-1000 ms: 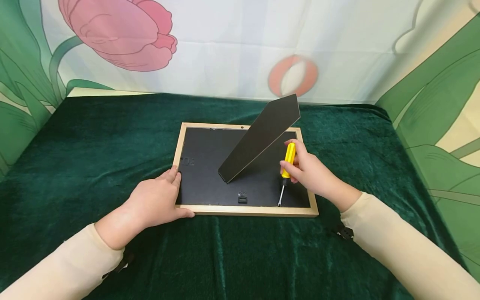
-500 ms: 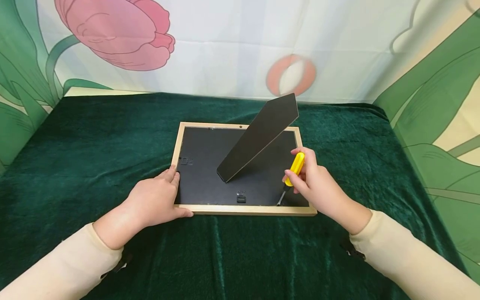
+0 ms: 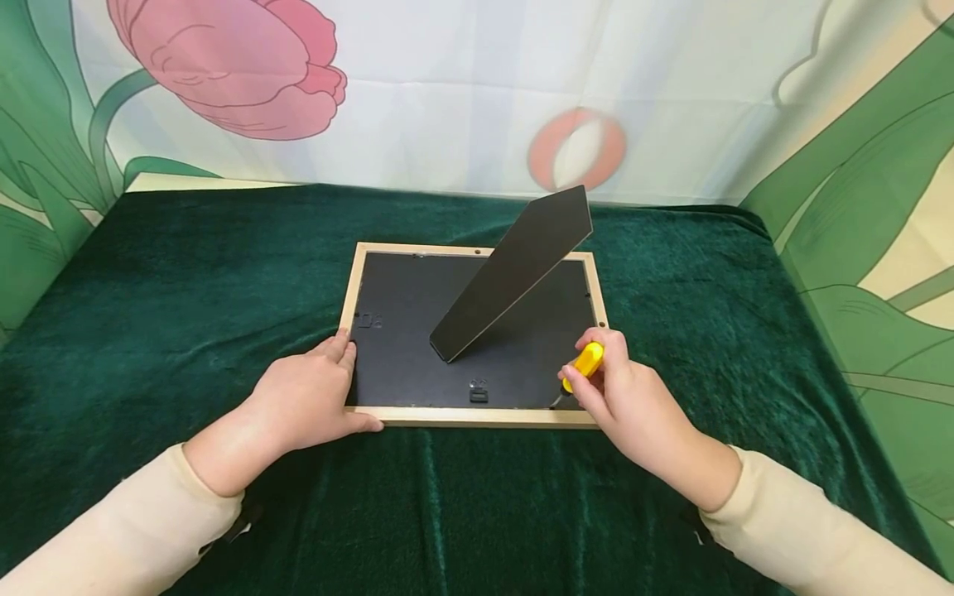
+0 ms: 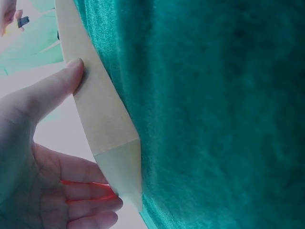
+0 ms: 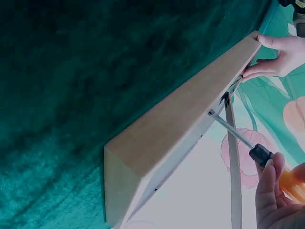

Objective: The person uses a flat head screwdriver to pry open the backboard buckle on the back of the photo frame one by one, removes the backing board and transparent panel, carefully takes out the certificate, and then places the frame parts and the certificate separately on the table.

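Note:
A picture frame (image 3: 477, 416) of pale wood lies face down, its black backing board (image 3: 402, 290) upward. The black easel leg (image 3: 517, 265) stands out at a slant from the board. My right hand (image 3: 633, 406) grips a yellow-handled screwdriver (image 3: 587, 362), tilted low. Its metal tip meets the inner side of the near rail, right of a small hanger (image 3: 479, 391); the right wrist view shows the shaft (image 5: 233, 131) reaching that edge. My left hand (image 3: 305, 397) rests at the near left corner, thumb (image 4: 69, 78) along the near side and straight fingers against the left side.
Dark green velvet cloth (image 3: 224, 273) covers the table under the frame. Behind it hangs a white backdrop (image 3: 447, 91) printed with a pink flower, and green leaf-printed fabric (image 3: 887, 248) borders the right side. Another hanger (image 3: 368, 320) sits on the board's left part.
My right hand has come down toward me and a little right, tipping the screwdriver handle lower while its tip stays at the near rail. The left hand keeps its place on the corner.

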Demonstrator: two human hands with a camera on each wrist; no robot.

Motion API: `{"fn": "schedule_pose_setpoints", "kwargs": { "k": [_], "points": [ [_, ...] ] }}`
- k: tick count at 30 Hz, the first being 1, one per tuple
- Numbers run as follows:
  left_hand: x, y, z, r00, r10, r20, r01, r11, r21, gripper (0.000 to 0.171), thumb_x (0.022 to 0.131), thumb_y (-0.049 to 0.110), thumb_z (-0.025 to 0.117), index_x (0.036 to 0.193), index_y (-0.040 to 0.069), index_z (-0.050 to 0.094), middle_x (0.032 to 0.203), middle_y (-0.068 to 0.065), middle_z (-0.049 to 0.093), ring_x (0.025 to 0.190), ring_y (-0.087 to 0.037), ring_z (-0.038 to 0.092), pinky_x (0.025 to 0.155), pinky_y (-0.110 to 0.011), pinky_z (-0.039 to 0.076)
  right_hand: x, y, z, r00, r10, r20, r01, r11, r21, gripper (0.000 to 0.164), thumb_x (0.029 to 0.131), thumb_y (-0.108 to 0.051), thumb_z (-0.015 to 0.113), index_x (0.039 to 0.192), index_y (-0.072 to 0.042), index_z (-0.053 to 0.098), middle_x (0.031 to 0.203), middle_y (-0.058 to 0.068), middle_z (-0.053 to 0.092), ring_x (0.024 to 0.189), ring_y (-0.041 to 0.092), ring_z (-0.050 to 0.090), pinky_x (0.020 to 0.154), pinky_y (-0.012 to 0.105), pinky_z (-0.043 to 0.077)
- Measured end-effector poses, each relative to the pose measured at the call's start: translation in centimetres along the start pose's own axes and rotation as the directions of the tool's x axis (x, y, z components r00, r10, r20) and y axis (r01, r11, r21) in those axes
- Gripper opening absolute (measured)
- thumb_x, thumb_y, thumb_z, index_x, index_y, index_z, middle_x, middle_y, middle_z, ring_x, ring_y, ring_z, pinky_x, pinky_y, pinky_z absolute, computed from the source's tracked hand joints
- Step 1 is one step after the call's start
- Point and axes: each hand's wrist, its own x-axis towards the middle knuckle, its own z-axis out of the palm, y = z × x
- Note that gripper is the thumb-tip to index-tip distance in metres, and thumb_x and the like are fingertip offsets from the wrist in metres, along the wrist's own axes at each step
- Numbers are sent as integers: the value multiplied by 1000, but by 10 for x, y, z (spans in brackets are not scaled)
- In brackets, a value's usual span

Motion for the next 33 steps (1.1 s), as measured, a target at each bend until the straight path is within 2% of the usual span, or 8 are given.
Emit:
{"fn": "schedule_pose_setpoints", "kwargs": {
  "k": [5,17,21,23,25,28,31,33],
  "points": [
    [0,1,0,1000,2,-1,-2,1000,1,97,70,57,73,129,-15,44,139,-30,36,124,-38,43,88,-46,47,-3,-1,0,1000,13,-24,-12,999,31,43,82,-4,70,109,-7,36,80,7,63,55,7,51,51,19,48],
    [1,0,-1,1000,-3,-10,3,1000,3,97,70,56,73,129,-15,44,139,-30,36,125,-37,42,88,-45,48,-12,-4,7,988,-128,-82,127,992,-16,48,76,-1,74,108,-3,38,87,9,66,56,10,53,53,20,50],
    [1,1,-1,1000,-15,-9,16,1000,7,98,70,57,72,130,-15,43,138,-30,37,124,-37,43,85,-45,49,-16,-4,10,977,-172,-128,169,985,-30,30,95,-26,54,106,-2,41,87,7,67,57,13,57,54,26,53],
    [1,2,-2,1000,-23,-8,23,1000,3,99,70,57,72,130,-15,42,138,-30,37,124,-37,43,85,-45,49,-17,-6,11,969,-201,-147,195,979,-53,37,99,-38,37,106,-2,41,87,6,67,55,12,55,53,24,52],
    [0,2,-2,1000,-30,-7,30,1000,-1,99,70,57,72,131,-15,42,138,-30,37,124,-37,44,85,-45,49,-18,-7,12,962,-227,-153,216,973,-82,40,100,-41,31,105,-2,41,86,5,66,52,10,51,50,21,49],
    [0,2,-2,999,-35,-11,35,999,-5,99,70,56,73,131,-15,42,138,-30,37,123,-38,44,85,-46,49,-18,-8,10,964,-236,-125,226,970,-86,39,99,-40,33,107,-3,41,89,5,66,53,9,51,52,19,49],
    [-1,1,-1,999,-27,-30,27,1000,-7,98,70,56,72,131,-15,42,138,-30,37,123,-37,45,85,-45,49,-16,-6,5,986,-138,-96,139,990,0,29,95,-24,54,109,-4,39,94,5,67,61,10,58,58,21,52],
    [-1,0,0,999,-12,-51,12,1000,-4,98,71,56,72,130,-15,43,137,-31,39,122,-37,46,84,-45,49,-12,-4,1,994,-47,-97,59,991,121,34,89,-9,62,111,-3,37,98,5,68,67,10,61,63,21,53]
  ]
}}
